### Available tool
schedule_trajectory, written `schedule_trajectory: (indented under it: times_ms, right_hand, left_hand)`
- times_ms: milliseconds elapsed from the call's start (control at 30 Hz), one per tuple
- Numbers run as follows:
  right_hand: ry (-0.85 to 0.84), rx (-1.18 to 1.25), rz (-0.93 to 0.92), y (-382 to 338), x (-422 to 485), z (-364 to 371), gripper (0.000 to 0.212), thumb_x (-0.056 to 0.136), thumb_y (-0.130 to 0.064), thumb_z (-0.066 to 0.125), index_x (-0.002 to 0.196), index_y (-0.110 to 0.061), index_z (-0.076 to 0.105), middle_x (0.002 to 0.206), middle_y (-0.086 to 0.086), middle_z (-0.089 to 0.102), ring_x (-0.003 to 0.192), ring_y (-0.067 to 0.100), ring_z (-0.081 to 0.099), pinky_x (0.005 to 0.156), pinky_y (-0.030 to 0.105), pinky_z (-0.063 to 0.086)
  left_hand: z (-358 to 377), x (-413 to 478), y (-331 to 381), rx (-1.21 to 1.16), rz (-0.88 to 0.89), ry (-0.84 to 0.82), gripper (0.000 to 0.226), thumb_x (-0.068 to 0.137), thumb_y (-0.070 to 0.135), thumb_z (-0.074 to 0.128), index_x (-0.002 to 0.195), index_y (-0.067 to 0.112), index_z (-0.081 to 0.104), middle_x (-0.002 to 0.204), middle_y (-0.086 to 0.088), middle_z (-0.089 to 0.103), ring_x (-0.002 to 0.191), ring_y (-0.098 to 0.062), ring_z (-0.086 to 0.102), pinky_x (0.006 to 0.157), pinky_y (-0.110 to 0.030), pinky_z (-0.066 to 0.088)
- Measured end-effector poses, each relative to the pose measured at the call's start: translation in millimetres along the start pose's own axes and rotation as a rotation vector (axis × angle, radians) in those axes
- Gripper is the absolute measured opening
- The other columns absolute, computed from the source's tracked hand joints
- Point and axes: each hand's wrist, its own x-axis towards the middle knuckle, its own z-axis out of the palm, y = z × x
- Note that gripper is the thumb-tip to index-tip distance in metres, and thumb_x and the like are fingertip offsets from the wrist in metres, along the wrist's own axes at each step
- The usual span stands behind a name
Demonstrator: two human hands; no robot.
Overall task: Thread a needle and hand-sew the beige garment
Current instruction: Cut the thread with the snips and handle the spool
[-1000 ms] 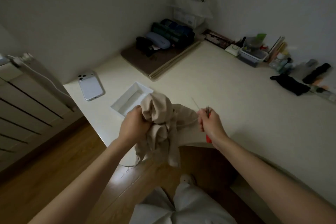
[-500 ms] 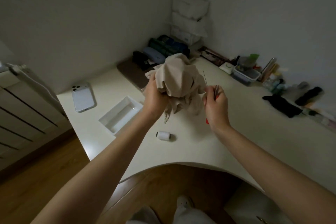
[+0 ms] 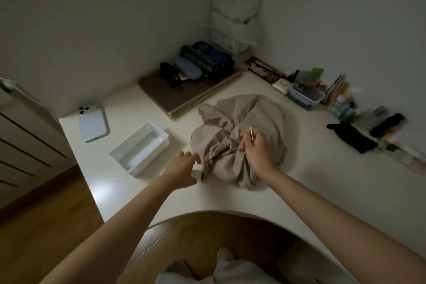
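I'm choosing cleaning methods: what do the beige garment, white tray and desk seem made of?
Beige garment: soft woven cloth, matte; it bunches into deep folds. White tray: probably plastic, smooth thin walls with slight gloss. Desk: cream top, perhaps laminate; a soft light patch reflects near its left edge.

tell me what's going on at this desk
A person is hand-sewing. The beige garment lies bunched on the desk. The right hand rests on it, pinching a needle and a red tool, with thread running into the cloth. The left hand, open, lies at the garment's left edge. A tray and phone lie further left.
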Motion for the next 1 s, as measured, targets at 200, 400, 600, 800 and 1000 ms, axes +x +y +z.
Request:
schedule_trajectory:
  times_ms: [200, 400, 600, 800, 1000]
  right_hand:
    - [-0.193, -0.028, -0.01, 9, -1, 16, 0.016, 0.101, -0.017, 0.042, 0.087, -0.021, 0.05, 0.077, 0.003, 0.065, 0.071, 0.005, 0.06, 0.064, 0.004, 0.041]
    - [-0.323, -0.117, -0.007, 8, 0, 29, 0.013, 0.1, -0.011, 0.041, 0.093, -0.015, 0.051, 0.073, -0.003, 0.067, 0.083, 0.015, 0.066, 0.083, 0.024, 0.047]
    - [-0.368, -0.249, -0.114, 4, -2, 35, 0.022, 0.098, -0.018, 0.049, 0.077, -0.026, 0.05, 0.067, -0.002, 0.066, 0.071, 0.009, 0.063, 0.078, 0.026, 0.05]
    - [-0.402, -0.225, -0.208, -5, -9, 37, 0.023, 0.097, -0.016, 0.05, 0.076, -0.024, 0.048, 0.059, -0.007, 0.058, 0.054, -0.006, 0.055, 0.059, 0.006, 0.042]
    - [-0.438, -0.233, -0.228, -7, -11, 37, 0.02, 0.098, -0.016, 0.048, 0.078, -0.019, 0.049, 0.062, -0.005, 0.056, 0.052, -0.005, 0.052, 0.057, 0.007, 0.042]
  left_hand:
    - [21, -4, -11, 0.038, -0.022, 0.07, 0.035, 0.091, 0.031, 0.06, 0.124, 0.023, 0.052, 0.122, 0.001, 0.059, 0.112, -0.02, 0.046, 0.086, -0.027, 0.035]
    - [22, -8, -20, -0.086, -0.105, 0.115, 0.034, 0.089, 0.032, 0.061, 0.119, 0.016, 0.055, 0.114, -0.004, 0.063, 0.102, -0.022, 0.054, 0.084, -0.031, 0.044]
    - [-11, -12, -14, -0.524, -0.166, 0.453, 0.028, 0.082, 0.02, 0.072, 0.105, 0.01, 0.059, 0.095, 0.002, 0.059, 0.084, -0.017, 0.059, 0.073, -0.03, 0.049]
    - [-28, -17, -4, -0.664, -0.225, 0.55, 0.023, 0.079, 0.022, 0.075, 0.097, 0.014, 0.062, 0.084, 0.009, 0.058, 0.072, -0.003, 0.054, 0.058, -0.012, 0.04]
    - [-36, -23, 0, -0.678, -0.235, 0.588, 0.024, 0.079, 0.025, 0.075, 0.097, 0.016, 0.062, 0.08, 0.009, 0.057, 0.069, -0.005, 0.052, 0.056, -0.009, 0.041]
